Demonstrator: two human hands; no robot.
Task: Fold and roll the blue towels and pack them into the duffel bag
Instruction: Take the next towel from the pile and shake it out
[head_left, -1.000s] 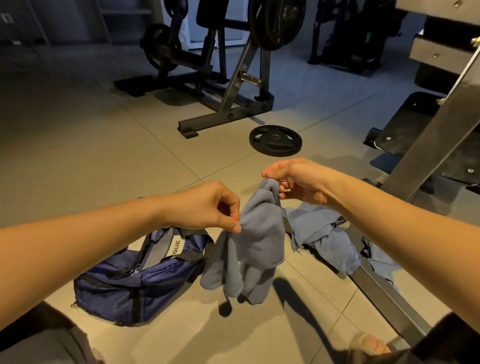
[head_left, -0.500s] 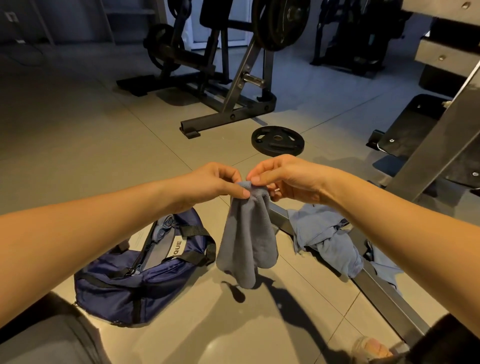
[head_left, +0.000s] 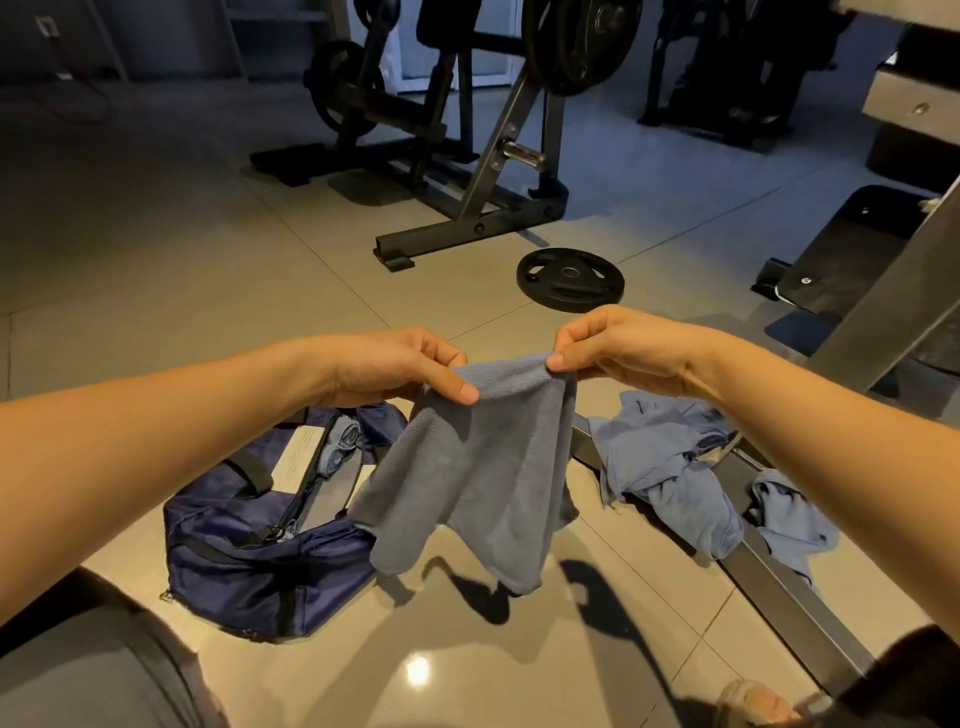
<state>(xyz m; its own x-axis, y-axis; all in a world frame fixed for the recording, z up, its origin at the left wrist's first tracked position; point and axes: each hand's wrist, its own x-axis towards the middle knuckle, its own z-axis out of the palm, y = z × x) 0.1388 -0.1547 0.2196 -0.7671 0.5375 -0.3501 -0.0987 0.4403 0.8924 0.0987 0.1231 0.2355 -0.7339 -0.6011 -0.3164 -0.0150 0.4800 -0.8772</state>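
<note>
A pale tiled floor (head_left: 156, 270) is seen across the whole view, and a dark weight machine (head_left: 467, 171) is stood on it at the far side. A navy duffel bag (head_left: 244, 571) is laid on the tiles beneath the left forearm, with its zip drawn open.

A blue-grey towel (head_left: 483, 467) is held up in the middle of the view, between the two hands and just below them. Its top edge is pinched at one end by the left hand (head_left: 395, 369), between thumb and forefinger, and at the other end by the right hand (head_left: 623, 348) in the same way; the remaining fingers of both hands are curled in. The cloth is left hanging in loose folds above the floor. Its lower left corner is seen in front of the bag's right end; whether the two touch cannot be told.

A heap of blue towels (head_left: 670, 467) is draped over a steel floor rail (head_left: 779, 587) under the right forearm. A black weight plate (head_left: 570, 279) is laid flat beyond the hands.

Rolled towels (head_left: 340, 447) are packed inside the bag's opening. Beside them a white label (head_left: 298, 452) is shown, but its print is too faint to be read.
</note>
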